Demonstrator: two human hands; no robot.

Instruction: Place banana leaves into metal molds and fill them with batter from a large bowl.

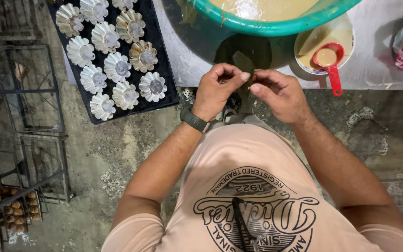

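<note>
Left hand (218, 91) and right hand (276, 93) meet fingertip to fingertip, near table edge. Just beyond: big green bowl (276, 25) of pale batter. Right of hands: small bowl (346, 42), red scoop (330, 58) inside, both with batter.

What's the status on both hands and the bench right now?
Left hand and right hand pinched together, fingertips meeting, contents hidden. Red ladle rests in batter bowl. Fluted moulds untouched.

Pretty even overhead light, sharp in the middle, murky on the left.

From my end the metal table (378, 70) catches a soft sheen and the fluted tins (117, 65) glint a bit. The green basin (276, 25) throws a dark shadow under its rim. The racks (19, 116) at left sit dim, and the edges bow slightly from the wide lens.
</note>
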